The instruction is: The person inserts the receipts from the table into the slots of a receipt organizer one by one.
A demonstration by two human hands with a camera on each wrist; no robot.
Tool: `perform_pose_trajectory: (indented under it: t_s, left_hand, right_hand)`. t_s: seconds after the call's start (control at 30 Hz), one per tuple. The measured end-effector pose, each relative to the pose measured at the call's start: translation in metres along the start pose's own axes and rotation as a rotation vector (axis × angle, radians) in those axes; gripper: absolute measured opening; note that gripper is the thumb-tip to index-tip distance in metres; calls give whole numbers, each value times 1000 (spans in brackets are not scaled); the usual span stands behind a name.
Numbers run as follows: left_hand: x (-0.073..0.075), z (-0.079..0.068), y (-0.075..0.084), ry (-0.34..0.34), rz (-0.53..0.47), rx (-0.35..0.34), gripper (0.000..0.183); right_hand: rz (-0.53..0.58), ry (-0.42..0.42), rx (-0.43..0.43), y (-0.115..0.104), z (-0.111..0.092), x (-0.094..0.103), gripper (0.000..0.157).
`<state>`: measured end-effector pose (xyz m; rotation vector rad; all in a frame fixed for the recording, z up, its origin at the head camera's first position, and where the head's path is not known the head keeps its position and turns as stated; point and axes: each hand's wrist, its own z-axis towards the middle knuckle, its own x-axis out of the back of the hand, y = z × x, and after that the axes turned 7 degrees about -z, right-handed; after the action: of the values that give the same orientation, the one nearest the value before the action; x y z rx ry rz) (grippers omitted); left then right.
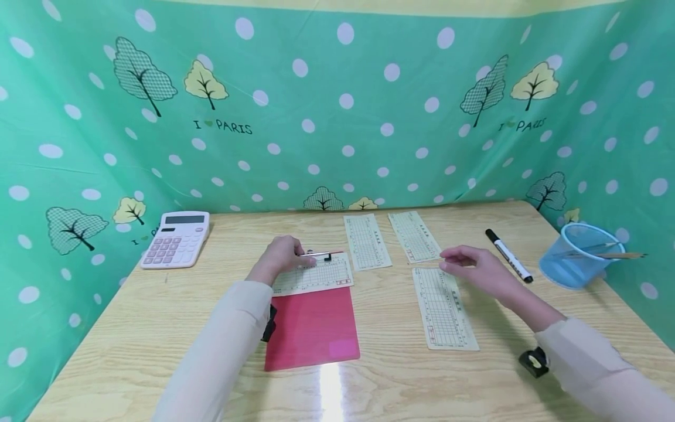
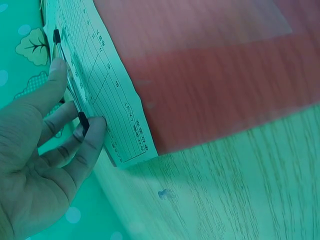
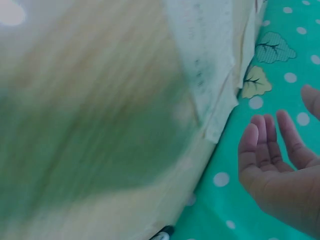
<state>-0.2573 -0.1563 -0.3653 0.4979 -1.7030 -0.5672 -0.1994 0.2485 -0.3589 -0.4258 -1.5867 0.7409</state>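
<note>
A red clipboard [image 1: 311, 331] lies flat on the table, a printed form [image 1: 319, 276] across its top part. My left hand [image 1: 285, 257] is at the clipboard's metal clip [image 2: 72, 82], gripping it between thumb and fingers; the left wrist view shows the clip's black ends. To the right, my right hand [image 1: 477, 271] hovers over the table with fingers loosely bent and holds nothing. Beneath and beside it are a near form [image 1: 443, 310] and a far form [image 1: 413, 235]. Another form [image 1: 367, 241] lies between the clipboard and those two.
A calculator [image 1: 176, 240] stands at the back left. On the right are a black-and-white marker [image 1: 508, 256] and a blue mesh pen cup [image 1: 572, 261], tilted in view, with pencils [image 1: 622, 255] in it. A green dotted cloth [image 1: 343, 117] hangs behind the table.
</note>
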Motion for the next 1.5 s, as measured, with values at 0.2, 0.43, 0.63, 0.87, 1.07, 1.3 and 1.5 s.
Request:
perform_pose_trajectory:
  t_s: [0.2, 0.43, 0.63, 0.87, 1.07, 1.3, 1.5]
  left_hand:
    - [-1, 1, -1, 3, 18, -1, 30]
    - [-3, 2, -1, 6, 18, 3, 30]
    - [-3, 1, 0, 11, 17, 2, 29]
    - [-4, 3, -2, 14, 14, -6, 29]
    - [-4, 3, -1, 14, 14, -6, 29]
    - [-4, 2, -2, 14, 10, -8, 29]
    - [-3, 2, -1, 15, 8, -10, 29]
  right_hand:
    - [-53, -72, -79, 20, -12, 1, 66]
    - [-190, -164, -29, 28, -17, -6, 83]
    - [-269, -151, -43, 22, -23, -14, 102]
    - [-327, -103, -74, 18, -25, -19, 100]
    - [-321, -93, -85, 17, -25, -21, 95]
    - [-327, -92, -51, 14, -28, -23, 86]
    - [-307, -100, -52, 9, -29, -26, 81]
